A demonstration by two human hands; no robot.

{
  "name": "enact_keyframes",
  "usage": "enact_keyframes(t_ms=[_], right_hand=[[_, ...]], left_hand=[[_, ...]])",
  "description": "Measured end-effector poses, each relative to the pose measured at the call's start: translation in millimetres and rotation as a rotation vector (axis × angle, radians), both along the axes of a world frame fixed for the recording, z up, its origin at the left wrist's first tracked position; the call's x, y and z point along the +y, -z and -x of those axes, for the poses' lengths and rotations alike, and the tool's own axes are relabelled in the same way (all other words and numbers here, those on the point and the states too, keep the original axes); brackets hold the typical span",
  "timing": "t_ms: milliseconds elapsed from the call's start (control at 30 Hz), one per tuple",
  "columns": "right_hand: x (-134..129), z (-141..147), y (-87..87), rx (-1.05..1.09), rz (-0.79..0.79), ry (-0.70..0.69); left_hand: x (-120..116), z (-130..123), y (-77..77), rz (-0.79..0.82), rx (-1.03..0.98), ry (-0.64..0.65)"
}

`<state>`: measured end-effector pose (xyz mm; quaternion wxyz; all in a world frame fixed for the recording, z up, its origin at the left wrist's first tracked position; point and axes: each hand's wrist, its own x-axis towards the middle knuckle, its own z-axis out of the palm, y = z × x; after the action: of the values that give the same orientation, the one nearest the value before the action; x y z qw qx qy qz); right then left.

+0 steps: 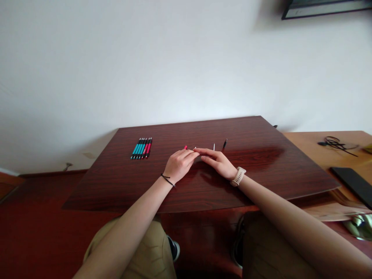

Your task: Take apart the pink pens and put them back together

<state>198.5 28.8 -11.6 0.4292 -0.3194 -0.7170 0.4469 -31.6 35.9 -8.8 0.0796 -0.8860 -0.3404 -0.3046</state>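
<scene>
My left hand (180, 162) and my right hand (218, 162) meet at the fingertips over the middle of the dark wooden table (174, 197). The fingers of both are closed together there, and whatever lies between them is hidden or too small to name. Just behind the left knuckles shows the end of a pink piece (185, 147); I cannot tell whether it is held. Beyond the right hand lie a thin white stick like a pen refill (214, 147) and a short black pen part (225, 143).
Several turquoise pens (138, 148) and pink pens (148, 148) lie in a row at the table's left. To the right, a lighter wooden table (308, 149) holds a black cable (335, 143) and a flat black device (353, 185). A white wall (174, 69) stands behind.
</scene>
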Motion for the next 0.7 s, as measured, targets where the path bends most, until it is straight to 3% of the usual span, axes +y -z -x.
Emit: enact_keyframes(t_ms=[700], right_hand=[[0.8, -0.7, -1.2, 0.010, 0.020, 0.019]], left_hand=[[-2.1, -0.8, -1.0, -0.027, -0.008, -0.001]])
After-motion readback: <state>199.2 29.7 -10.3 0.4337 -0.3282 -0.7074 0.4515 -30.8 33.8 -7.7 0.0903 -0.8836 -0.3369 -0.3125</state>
